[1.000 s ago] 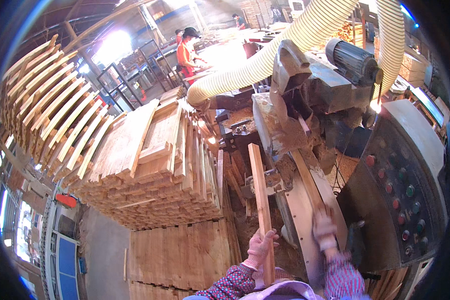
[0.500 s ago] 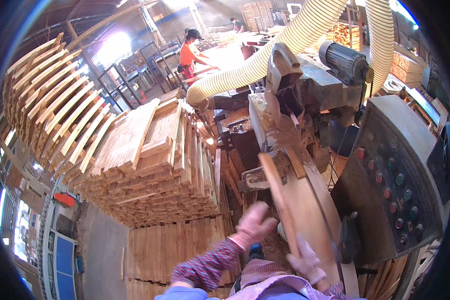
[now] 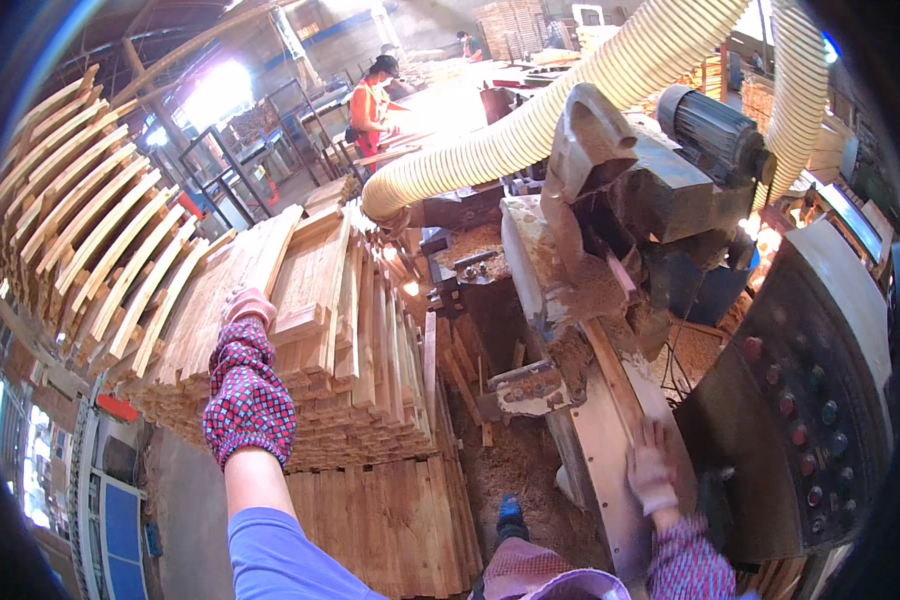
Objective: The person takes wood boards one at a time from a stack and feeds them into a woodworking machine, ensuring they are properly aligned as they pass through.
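Observation:
My left hand (image 3: 248,306), in a pinkish glove, reaches to the stack at my left. It is closed on the near end of a long wooden board (image 3: 277,250) lying on top; its fingertips are partly hidden. My right hand (image 3: 653,468), also gloved, rests over the machine's smooth bed (image 3: 605,480). Its fingers are stretched out against the near end of a narrow wooden strip (image 3: 612,365). The strip lies lengthwise on the bed, its far end running under the sawdust-covered machine head (image 3: 580,245).
A wide stack of boards (image 3: 370,400) stands left, with a taller fanned pile (image 3: 80,220) behind. A control panel (image 3: 800,400) with buttons borders the right. A ribbed hose (image 3: 530,120) and a motor (image 3: 710,125) sit above the machine. A person in orange (image 3: 370,108) works beyond.
My left hand has swung from beside the machine to the board stack. The strip my right hand held at a tilt now lies on the bed, and that hand has opened against its end.

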`<state>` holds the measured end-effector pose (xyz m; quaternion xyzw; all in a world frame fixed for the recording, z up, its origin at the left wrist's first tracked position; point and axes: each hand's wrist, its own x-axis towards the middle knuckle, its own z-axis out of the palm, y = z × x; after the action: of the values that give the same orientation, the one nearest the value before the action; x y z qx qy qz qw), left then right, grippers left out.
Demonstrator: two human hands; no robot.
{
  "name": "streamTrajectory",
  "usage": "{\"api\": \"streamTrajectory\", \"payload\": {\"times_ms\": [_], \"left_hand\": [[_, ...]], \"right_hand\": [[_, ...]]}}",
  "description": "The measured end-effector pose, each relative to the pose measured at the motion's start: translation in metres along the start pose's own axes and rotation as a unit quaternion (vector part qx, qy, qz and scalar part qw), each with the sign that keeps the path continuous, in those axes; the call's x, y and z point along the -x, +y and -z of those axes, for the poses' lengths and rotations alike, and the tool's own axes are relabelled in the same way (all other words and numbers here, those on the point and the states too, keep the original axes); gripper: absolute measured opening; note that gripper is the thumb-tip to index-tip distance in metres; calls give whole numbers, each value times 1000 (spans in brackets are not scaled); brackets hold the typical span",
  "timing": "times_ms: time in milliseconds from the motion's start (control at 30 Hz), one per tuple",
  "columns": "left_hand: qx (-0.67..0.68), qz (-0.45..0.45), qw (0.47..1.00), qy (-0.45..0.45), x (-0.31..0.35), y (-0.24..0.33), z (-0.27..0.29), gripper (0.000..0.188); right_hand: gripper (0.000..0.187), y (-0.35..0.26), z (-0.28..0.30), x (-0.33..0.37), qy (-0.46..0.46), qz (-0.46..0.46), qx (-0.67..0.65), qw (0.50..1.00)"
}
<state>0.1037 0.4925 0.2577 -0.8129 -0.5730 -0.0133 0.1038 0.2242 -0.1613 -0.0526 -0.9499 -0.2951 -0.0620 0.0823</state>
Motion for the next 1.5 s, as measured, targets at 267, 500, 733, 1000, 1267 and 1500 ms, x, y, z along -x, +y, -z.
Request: {"api": "streamTrajectory", "payload": {"times_ms": [267,500,733,1000,1267,1500], "left_hand": [[100,-95,989,54,59,-39,22,37],[753,-159,600,-219,302,40,-41,36],[845,-60,439,-300,491,139,-147,48],[819,-73,488,-291,482,141,-157,31],[786,-56,516,-337,489,136,-184,24],[831,2,449,-329,482,150,-182,29]], "right_hand": [[48,-24,-22,-115,50,30,-154,986],[87,-158,94,-10,-132,78,-685,712],[89,-118,85,105,-46,37,-483,873],[69,8,39,267,-36,-41,-83,995],[53,5,-30,13,1,21,18,1000],[47,-20,-37,-72,163,42,-249,954]]}}
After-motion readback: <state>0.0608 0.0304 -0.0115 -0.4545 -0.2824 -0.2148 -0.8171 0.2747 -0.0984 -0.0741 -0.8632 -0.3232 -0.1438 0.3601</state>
